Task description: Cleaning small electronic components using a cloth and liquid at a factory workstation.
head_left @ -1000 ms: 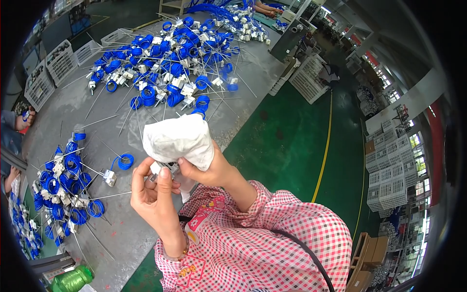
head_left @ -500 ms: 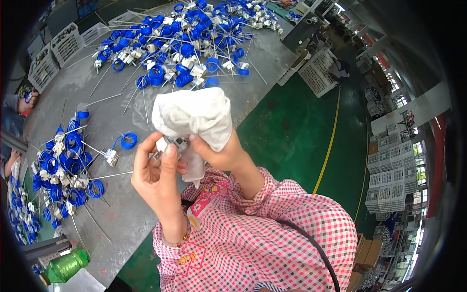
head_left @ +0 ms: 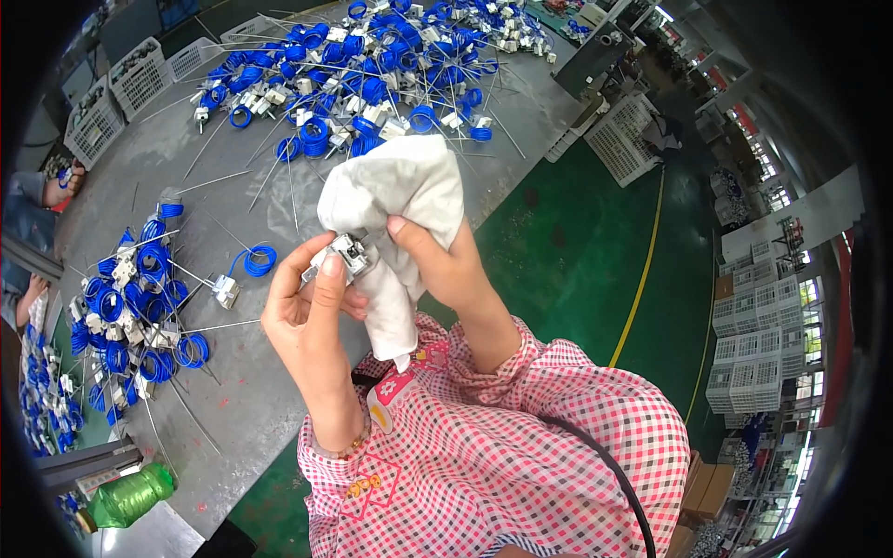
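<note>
My left hand (head_left: 312, 316) pinches a small white-and-metal thermostat (head_left: 352, 253) between thumb and fingers, above the near side of the table. In my right hand (head_left: 446, 265) is a white cloth (head_left: 395, 181), bunched beside and behind the thermostat, with its lower end hanging below. My right thumb presses on the cloth, and its other fingers are hidden behind the fabric. To the left of my hands, a single thermostat (head_left: 225, 291) with a blue coil (head_left: 259, 260) lies on the grey table (head_left: 246, 372). Whether the held thermostat has a coil cannot be seen.
A big heap of blue-coiled thermostats (head_left: 372, 88) covers the far table, with thin metal rods sticking out. A smaller pile (head_left: 139, 298) lies at the left. White baskets (head_left: 139, 79) stand far left, near another person's hand (head_left: 63, 186). A green spool (head_left: 130, 493) sits near left.
The cloth has shifted away from the thermostat's top and opened out, so more of the thermostat's metal face shows. My right thumb has moved up and right. The whole view has shifted slightly.
</note>
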Demonstrator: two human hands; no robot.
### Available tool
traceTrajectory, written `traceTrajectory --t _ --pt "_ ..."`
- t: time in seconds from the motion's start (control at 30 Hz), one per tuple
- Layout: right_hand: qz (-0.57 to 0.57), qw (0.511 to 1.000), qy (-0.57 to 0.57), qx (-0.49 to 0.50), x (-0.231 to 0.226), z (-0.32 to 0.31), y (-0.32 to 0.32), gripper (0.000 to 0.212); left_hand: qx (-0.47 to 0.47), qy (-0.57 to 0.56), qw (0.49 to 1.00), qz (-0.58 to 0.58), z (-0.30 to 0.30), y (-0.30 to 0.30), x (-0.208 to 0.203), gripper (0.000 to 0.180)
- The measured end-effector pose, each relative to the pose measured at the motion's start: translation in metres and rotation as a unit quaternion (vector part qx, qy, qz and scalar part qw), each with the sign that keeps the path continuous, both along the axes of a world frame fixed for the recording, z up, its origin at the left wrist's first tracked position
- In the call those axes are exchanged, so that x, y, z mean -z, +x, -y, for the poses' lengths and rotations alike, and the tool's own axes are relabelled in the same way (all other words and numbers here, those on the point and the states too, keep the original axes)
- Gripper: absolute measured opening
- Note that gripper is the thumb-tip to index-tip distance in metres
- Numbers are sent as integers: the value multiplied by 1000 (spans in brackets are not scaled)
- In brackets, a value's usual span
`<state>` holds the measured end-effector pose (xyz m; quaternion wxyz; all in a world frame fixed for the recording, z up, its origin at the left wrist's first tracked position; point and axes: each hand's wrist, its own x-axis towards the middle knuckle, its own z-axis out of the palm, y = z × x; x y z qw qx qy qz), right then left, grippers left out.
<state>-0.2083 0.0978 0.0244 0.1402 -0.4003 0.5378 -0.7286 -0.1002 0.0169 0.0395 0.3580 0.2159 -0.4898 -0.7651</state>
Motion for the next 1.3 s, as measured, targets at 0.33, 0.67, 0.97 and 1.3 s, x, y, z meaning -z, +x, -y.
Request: traceTrajectory --t 0.33,0.67,0.97,1.3 --pt "-56 997 43 37 -9 6 8 25 -16 -42 999 8 -4 -3 3 25" --pt "-263 959 61 89 -8 -1 1 22 -18 -34 999 17 -5 -4 -1 25" --pt "43 999 -9 -10 -7 6 9 29 -15 -41 999 12 -3 0 3 24" --pt "-125 991 21 45 -43 25 1 19 -21 -24 997 -66 16 5 -18 27"
